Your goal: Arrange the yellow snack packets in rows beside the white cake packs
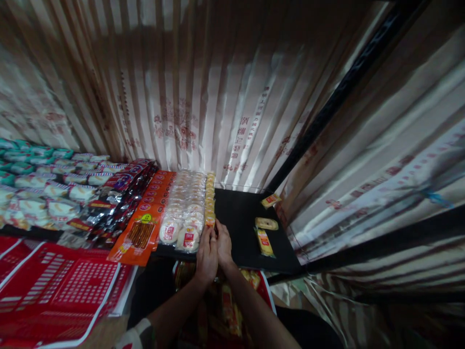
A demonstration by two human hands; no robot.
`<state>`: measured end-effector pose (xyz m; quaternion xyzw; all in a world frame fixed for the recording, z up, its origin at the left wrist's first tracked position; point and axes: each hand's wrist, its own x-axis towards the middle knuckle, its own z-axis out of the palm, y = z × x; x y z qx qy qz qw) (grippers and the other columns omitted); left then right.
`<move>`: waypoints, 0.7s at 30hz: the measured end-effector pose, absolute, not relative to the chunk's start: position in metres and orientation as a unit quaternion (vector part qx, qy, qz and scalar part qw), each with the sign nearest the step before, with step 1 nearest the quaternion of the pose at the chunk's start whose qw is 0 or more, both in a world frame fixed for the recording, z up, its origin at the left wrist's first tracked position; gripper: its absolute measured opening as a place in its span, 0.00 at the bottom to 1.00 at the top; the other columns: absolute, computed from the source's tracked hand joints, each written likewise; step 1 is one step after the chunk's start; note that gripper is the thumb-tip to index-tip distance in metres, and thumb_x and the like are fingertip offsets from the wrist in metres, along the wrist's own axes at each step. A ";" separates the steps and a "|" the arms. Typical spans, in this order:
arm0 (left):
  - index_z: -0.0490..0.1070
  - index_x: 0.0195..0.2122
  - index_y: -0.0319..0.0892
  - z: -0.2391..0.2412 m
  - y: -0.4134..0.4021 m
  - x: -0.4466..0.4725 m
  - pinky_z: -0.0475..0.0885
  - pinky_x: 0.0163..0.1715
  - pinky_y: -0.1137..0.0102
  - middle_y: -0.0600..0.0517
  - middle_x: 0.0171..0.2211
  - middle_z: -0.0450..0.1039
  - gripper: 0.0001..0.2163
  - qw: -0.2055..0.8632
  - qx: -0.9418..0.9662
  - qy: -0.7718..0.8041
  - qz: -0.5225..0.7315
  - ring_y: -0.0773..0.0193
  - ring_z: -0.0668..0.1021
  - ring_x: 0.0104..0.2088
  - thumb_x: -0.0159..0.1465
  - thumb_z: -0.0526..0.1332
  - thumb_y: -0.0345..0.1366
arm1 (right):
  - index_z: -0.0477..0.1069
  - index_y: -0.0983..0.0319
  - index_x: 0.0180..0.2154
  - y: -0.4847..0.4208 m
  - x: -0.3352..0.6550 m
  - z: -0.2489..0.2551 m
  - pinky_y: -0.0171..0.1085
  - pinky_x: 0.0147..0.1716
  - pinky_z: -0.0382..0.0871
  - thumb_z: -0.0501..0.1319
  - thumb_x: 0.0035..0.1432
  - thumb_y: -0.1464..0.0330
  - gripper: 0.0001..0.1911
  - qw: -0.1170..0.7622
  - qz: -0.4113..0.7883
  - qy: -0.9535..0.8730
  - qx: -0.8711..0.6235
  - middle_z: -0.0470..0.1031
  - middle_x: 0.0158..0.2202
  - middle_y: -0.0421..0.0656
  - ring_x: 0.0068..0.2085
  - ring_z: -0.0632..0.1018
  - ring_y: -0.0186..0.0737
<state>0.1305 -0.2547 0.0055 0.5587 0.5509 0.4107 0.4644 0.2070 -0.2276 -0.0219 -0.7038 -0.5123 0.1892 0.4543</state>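
Observation:
My left hand (208,256) and my right hand (224,245) are side by side at the front edge of the black shelf (238,218). Their fingers close around the front yellow snack packet (209,221) of a narrow row of yellow packets (209,194). The fingers partly hide that front packet. Left of this row, two columns of round white wrapped cakes (189,237) stand in clear film. On the right part of the shelf lie three loose yellow packets: one upper (271,200), one middle (266,223) and one lower (265,242).
Below my forearms, a red basket with a white rim (271,293) holds yellow packets (227,305). Orange snack bags (145,218), dark bags (123,203) and white packets (63,208) fill the left. A red perforated basket (72,281) is at lower left. A black post (319,121) slants up right.

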 end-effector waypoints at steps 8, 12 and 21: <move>0.59 0.58 0.35 -0.014 -0.258 0.134 0.48 0.64 0.60 0.43 0.63 0.53 0.23 0.465 0.547 0.547 0.431 0.59 0.57 0.63 0.64 0.45 0.39 | 0.66 0.58 0.53 -0.222 0.209 -0.038 0.37 0.43 0.69 0.52 0.55 0.68 0.23 0.439 0.187 -0.531 -0.701 0.71 0.43 0.46 0.42 0.72 0.40; 0.59 0.58 0.36 -0.025 -0.259 0.137 0.49 0.64 0.60 0.43 0.63 0.54 0.23 0.446 0.546 0.543 0.457 0.59 0.57 0.63 0.63 0.45 0.40 | 0.66 0.59 0.53 -0.222 0.210 -0.039 0.38 0.44 0.68 0.52 0.54 0.68 0.23 0.426 0.174 -0.540 -0.705 0.71 0.42 0.46 0.43 0.72 0.41; 0.61 0.55 0.37 -0.013 -0.274 0.129 0.50 0.63 0.62 0.44 0.60 0.58 0.21 0.426 0.577 0.539 0.442 0.60 0.58 0.62 0.64 0.45 0.37 | 0.61 0.65 0.55 -0.228 0.207 -0.033 0.37 0.40 0.71 0.53 0.54 0.65 0.26 0.445 0.192 -0.527 -0.698 0.67 0.49 0.51 0.45 0.72 0.42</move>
